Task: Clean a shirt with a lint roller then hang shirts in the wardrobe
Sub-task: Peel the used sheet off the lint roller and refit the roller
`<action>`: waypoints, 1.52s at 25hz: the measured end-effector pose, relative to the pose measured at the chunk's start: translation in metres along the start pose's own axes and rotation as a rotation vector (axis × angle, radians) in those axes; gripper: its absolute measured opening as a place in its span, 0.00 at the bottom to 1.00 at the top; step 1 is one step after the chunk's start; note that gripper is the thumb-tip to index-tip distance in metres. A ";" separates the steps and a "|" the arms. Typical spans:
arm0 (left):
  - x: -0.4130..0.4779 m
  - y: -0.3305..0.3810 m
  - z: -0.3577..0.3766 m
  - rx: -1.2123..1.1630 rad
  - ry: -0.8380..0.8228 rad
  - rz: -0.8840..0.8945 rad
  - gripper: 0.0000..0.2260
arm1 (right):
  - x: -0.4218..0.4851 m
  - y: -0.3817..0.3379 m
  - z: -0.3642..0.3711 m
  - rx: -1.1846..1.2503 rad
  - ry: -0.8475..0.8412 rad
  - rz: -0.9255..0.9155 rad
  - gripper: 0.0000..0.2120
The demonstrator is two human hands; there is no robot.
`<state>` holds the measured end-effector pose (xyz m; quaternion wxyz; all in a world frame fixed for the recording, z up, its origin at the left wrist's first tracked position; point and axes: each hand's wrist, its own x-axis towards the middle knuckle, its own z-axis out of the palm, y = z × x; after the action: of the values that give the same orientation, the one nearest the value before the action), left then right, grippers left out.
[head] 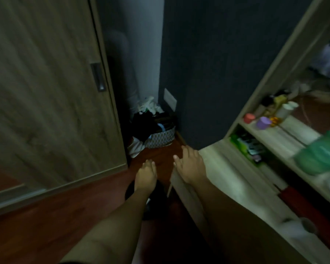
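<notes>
Most of the left side is taken up by the wardrobe [46, 92], and its wood-grain door looks pulled shut. A dark wall [208, 73] is seen at the far middle, with reddish floor [46, 225] below it. The right side is filled by a pale shelf unit [227, 178] loaded with small pots and a green bag, all pretty blurry. A laundry basket [162, 137] heaped with dark and light clothes is tucked in the far corner between wardrobe and wall, so that's probably where a shirt is to be found. No single shirt can be picked out though, and no lint roller can be made out anywhere.

The right hand [191, 166] is stretched over the near corner of the shelf top, fingers loose and spread, nothing held. Whether it touches the top can't be told. The left hand [146, 176] is hung out just beside it, fingers drooping, also empty.

The step looks like fetching, so the basket should be reached first and one shirt lifted by the shoulders so it isn't dragged. The recessed handle [98, 77] is best left for later.
</notes>
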<state>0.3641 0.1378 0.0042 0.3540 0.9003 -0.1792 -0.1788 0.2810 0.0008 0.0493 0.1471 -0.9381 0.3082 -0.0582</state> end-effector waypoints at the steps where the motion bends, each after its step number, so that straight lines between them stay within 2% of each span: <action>1: -0.011 0.013 0.013 0.003 -0.020 0.056 0.18 | -0.012 0.011 -0.011 0.006 -0.004 0.001 0.33; 4: -0.056 0.049 0.048 -0.003 0.008 0.107 0.16 | -0.045 0.073 -0.035 -0.038 0.028 0.003 0.31; 9: -0.134 0.102 0.136 -0.026 -0.019 0.171 0.19 | -0.110 0.173 -0.068 -0.077 0.014 -0.043 0.28; 14: -0.193 0.131 0.203 0.026 -0.111 0.188 0.19 | -0.148 0.252 -0.091 -0.106 -0.005 -0.091 0.35; 18: -0.236 0.142 0.236 0.056 -0.143 0.216 0.17 | -0.171 0.306 -0.099 -0.108 -0.037 -0.115 0.28; 20: -0.248 0.138 0.249 0.071 -0.199 0.303 0.15 | -0.177 0.326 -0.096 -0.085 -0.044 -0.118 0.28; 22: -0.258 0.131 0.260 0.156 -0.305 0.424 0.21 | -0.184 0.343 -0.089 -0.099 -0.083 -0.138 0.30; 25: -0.268 0.116 0.273 0.360 -0.464 0.526 0.39 | -0.190 0.355 -0.074 -0.103 -0.165 -0.191 0.33; 27: -0.272 0.113 0.278 0.490 -0.544 0.576 0.41 | -0.190 0.356 -0.071 -0.080 -0.200 -0.198 0.32; 31: -0.272 0.113 0.284 0.598 -0.572 0.557 0.23 | -0.186 0.359 -0.068 -0.022 -0.196 -0.211 0.31; 32: -0.270 0.112 0.288 0.643 -0.493 0.638 0.21 | -0.186 0.360 -0.068 -0.010 -0.200 -0.222 0.30; 33: -0.269 0.116 0.288 0.646 -0.505 0.642 0.20 | -0.184 0.362 -0.068 -0.006 -0.213 -0.238 0.28; 34: -0.268 0.119 0.287 0.668 -0.449 0.644 0.19 | -0.183 0.364 -0.070 -0.016 -0.241 -0.256 0.28; 35: -0.268 0.121 0.286 0.655 -0.445 0.584 0.19 | -0.182 0.365 -0.073 -0.027 -0.279 -0.258 0.27; 36: -0.266 0.123 0.285 0.573 -0.437 0.526 0.20 | -0.180 0.366 -0.076 -0.018 -0.304 -0.243 0.26; 38: -0.267 0.131 0.277 0.260 -0.373 0.427 0.23 | -0.182 0.364 -0.084 0.132 -0.256 -0.162 0.25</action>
<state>-0.0188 0.0095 -0.0418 0.2266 0.8316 -0.4477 -0.2382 -0.0864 -0.1904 0.0117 0.2415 -0.9479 0.2057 0.0302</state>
